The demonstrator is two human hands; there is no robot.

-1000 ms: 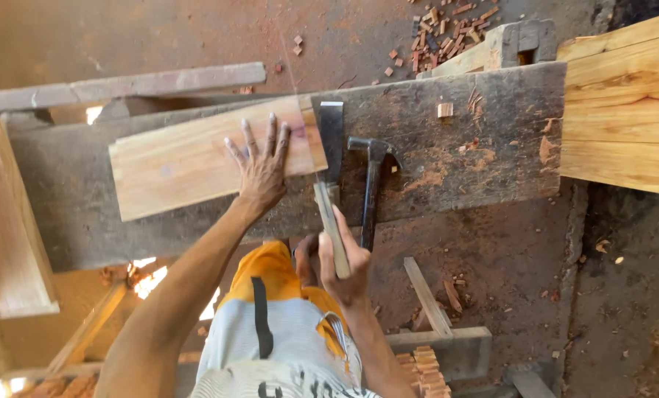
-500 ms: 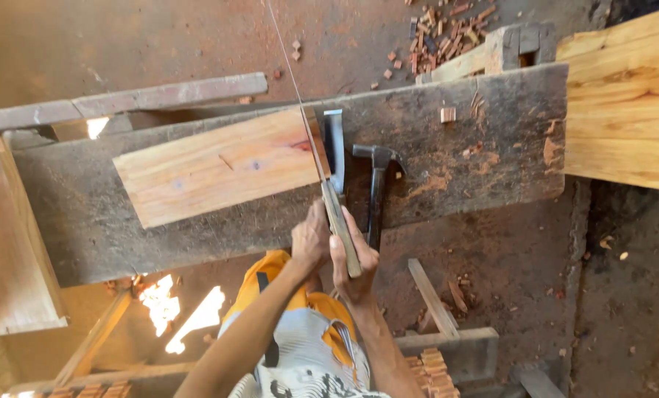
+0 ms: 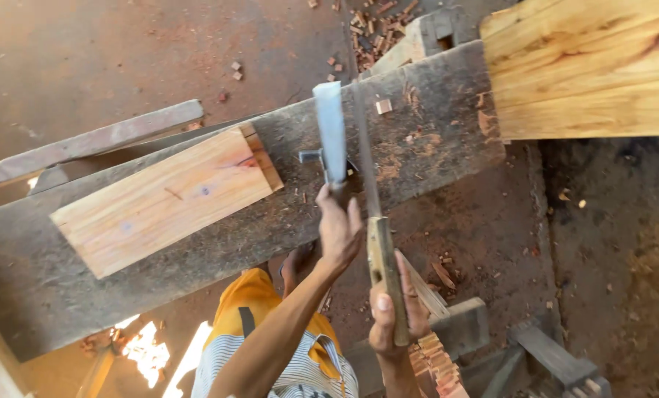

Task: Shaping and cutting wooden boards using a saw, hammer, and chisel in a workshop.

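The right hand is wrapped around the wooden handle of a handsaw, fingers pressed together on it, and the thin saw blade runs up and away over the dark workbench. The left hand reaches forward and seems to pinch the bottom of a flat grey tool that stands on end on the bench; its fingertips are hidden, so the exact hold is hard to tell. The tool may be a square or a hatchet head seen edge-on.

The blade passes just beside the left hand, so a slip or a jerk of the saw could drag the teeth across the knuckles. The grey tool is held only at its low end and could tip over. The pale short board lies loose on the bench to the left, with no hand on it, and could shift if knocked.

A hammer head shows behind the grey tool, close to the blade's path. A wide pale plank lies across the right end of the bench. Wood chips litter the floor beyond, and offcuts sit below near the person's knees.
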